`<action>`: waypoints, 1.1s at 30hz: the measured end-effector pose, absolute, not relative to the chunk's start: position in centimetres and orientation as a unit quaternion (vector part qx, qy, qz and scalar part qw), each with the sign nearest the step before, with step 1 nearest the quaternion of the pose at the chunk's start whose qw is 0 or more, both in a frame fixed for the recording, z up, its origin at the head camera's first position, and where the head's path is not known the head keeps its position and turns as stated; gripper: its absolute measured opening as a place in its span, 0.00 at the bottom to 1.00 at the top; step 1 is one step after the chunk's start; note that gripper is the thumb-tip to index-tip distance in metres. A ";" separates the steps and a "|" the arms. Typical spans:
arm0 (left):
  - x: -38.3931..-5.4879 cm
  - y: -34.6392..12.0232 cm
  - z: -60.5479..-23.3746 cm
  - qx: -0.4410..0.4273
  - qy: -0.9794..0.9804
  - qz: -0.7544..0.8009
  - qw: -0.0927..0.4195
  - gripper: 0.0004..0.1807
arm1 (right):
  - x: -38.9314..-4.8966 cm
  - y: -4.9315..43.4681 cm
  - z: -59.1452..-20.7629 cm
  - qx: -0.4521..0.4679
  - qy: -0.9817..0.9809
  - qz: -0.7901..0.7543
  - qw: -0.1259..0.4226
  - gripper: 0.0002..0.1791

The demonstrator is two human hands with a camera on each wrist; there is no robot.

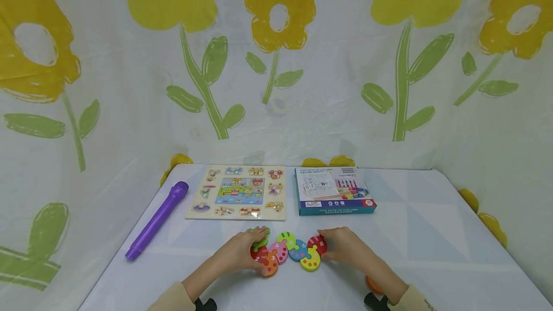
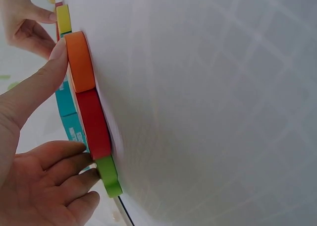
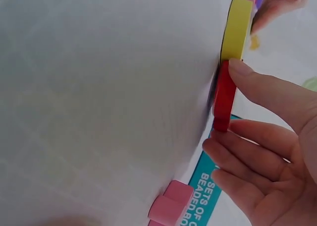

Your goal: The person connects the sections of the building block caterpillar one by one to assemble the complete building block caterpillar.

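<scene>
A chain of colourful wooden number puzzle pieces (image 1: 298, 249), joined in a wavy caterpillar shape, lies flat on the table. My left hand (image 1: 243, 251) holds its left end: the thumb is at the orange piece (image 2: 80, 62), the fingertips by the red piece (image 2: 95, 122) and the green head piece (image 2: 109, 176). At the other end my right hand (image 1: 347, 249) holds the last red piece (image 3: 224, 97) between thumb and fingers. Its thumb tip lies near the joint with the yellow piece (image 3: 236, 30). Pink, lime green and blue pieces sit between the hands.
A loose orange piece (image 1: 373, 285) lies partly under my right forearm, and a pink piece (image 3: 171, 203) near that hand. Behind the chain are a picture puzzle board (image 1: 207, 211) and a beaded-boxes carton (image 1: 337, 210). A purple tube (image 1: 157, 220) lies at left.
</scene>
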State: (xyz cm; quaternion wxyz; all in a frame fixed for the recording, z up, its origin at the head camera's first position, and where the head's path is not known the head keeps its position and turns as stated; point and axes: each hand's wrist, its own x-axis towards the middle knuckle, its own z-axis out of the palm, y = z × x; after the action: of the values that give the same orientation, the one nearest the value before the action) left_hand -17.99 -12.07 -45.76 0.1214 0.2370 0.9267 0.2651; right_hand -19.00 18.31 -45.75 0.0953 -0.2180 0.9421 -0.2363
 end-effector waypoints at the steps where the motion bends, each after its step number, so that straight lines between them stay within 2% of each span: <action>1: -18.0 -12.1 -45.7 0.237 0.927 0.265 0.121 0.50 | -19.0 18.3 -45.7 -0.217 0.942 -0.238 0.097 0.31; 7: -17.9 -12.0 -45.7 0.235 0.927 0.265 0.123 0.50 | -18.7 18.5 -45.1 -0.210 0.942 -0.244 0.098 0.32; 15: -18.0 -12.0 -45.7 0.232 0.925 0.270 0.131 0.50 | -18.0 19.9 -44.0 -0.125 0.950 -0.273 0.088 0.32; 24: -18.0 -12.0 -45.6 0.231 0.925 0.270 0.132 0.49 | -17.3 21.9 -44.3 -0.135 0.953 -0.264 0.061 0.31; 33: -17.9 -12.1 -45.6 0.235 0.925 0.270 0.131 0.50 | -17.1 23.2 -44.7 -0.107 0.958 -0.257 0.063 0.31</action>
State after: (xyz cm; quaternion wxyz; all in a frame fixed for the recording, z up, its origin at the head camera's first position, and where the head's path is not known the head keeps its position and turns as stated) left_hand -17.91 -12.06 -45.59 0.1306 0.2353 0.9246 0.2695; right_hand -17.12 23.17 -44.69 0.0631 -0.1066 0.9584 -0.2573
